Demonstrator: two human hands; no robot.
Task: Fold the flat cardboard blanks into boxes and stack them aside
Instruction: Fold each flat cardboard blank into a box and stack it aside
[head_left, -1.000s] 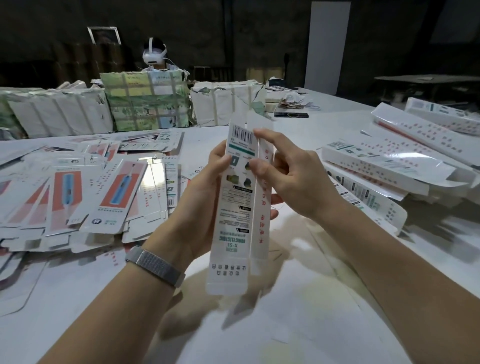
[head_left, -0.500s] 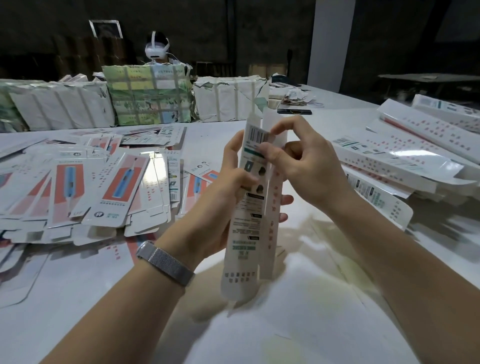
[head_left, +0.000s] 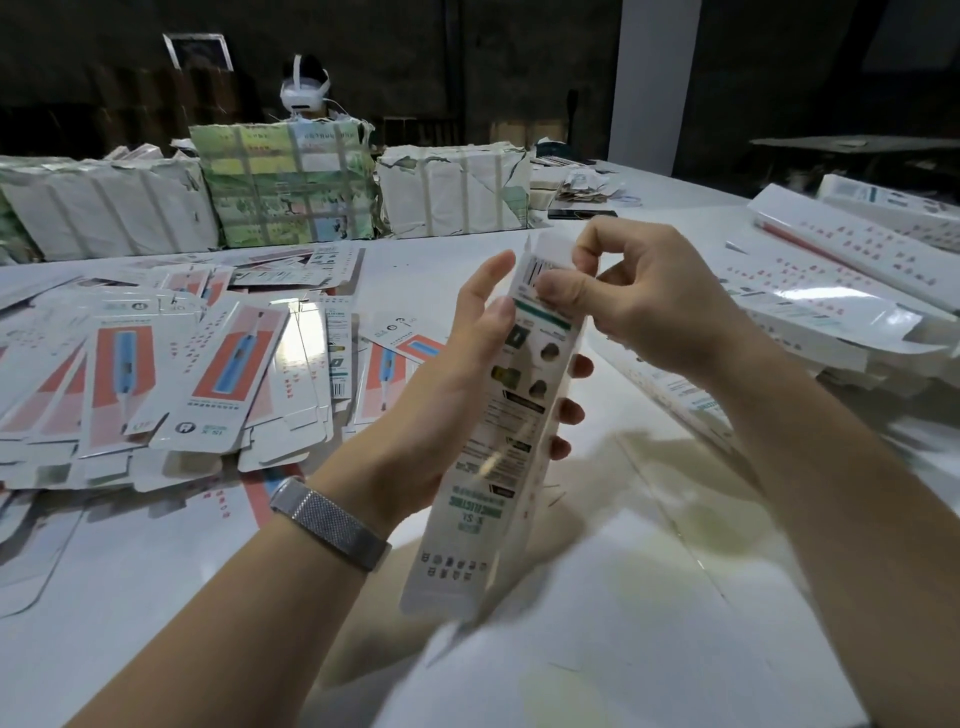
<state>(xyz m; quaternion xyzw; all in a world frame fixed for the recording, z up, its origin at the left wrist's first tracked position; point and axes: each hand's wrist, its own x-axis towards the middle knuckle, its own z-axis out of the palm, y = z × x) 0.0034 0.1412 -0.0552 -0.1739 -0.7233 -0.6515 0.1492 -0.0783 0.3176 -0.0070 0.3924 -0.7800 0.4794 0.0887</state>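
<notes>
The left hand (head_left: 447, 374) wraps the middle of a long white box (head_left: 498, 426), fingertips showing past its far edge; the right hand (head_left: 639, 306) pinches the top flap. The box stands nearly upright above the white table (head_left: 649, 623), between spread flat blanks (head_left: 171, 374) and folded boxes (head_left: 841, 280)

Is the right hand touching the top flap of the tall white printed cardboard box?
Touching. The head view shows the right hand pinching the top flap of the tall white printed cardboard box; the left hand holds its body.
</notes>
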